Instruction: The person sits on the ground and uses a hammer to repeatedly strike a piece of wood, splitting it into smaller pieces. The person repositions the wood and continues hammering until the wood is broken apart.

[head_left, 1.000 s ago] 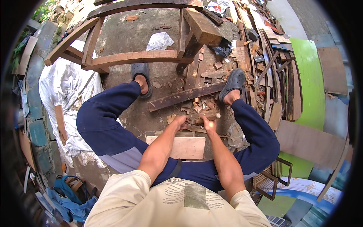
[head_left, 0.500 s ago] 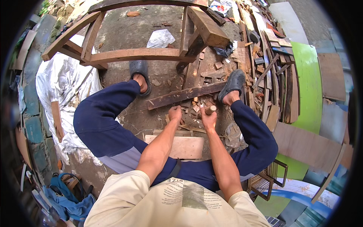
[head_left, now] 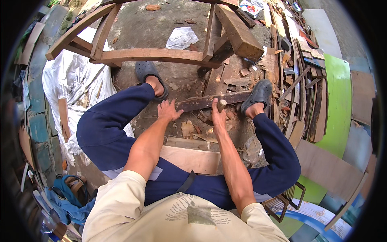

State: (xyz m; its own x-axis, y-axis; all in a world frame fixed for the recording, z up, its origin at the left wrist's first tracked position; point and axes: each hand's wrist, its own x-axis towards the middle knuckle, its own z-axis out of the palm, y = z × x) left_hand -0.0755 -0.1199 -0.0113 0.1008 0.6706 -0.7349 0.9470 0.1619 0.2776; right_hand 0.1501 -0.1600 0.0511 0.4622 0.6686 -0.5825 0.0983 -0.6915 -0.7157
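Observation:
My right hand [head_left: 218, 117] is closed around a tool with a round wooden handle [head_left: 221, 105]. The butt of that handle points up; the tool's working end is hidden or too small to make out. A dark brown plank [head_left: 197, 103] lies across the ground between my feet, just beyond the right hand. At the plank's left end is my left hand [head_left: 169, 111], open with its fingers spread. Whether it touches the plank I cannot tell.
A wooden frame [head_left: 151, 55] stands ahead, beyond my feet. Scrap wood [head_left: 298, 84] is piled at the right beside a green panel [head_left: 334, 97]. White sheeting [head_left: 76, 80] lies at the left, a blue bag [head_left: 66, 201] at the lower left. A pale board [head_left: 191, 159] lies between my thighs.
My left hand has moved left and forward, from closed to spread, reaching the plank's end. The right hand with its tool has shifted slightly forward. The plank lies at a flatter angle.

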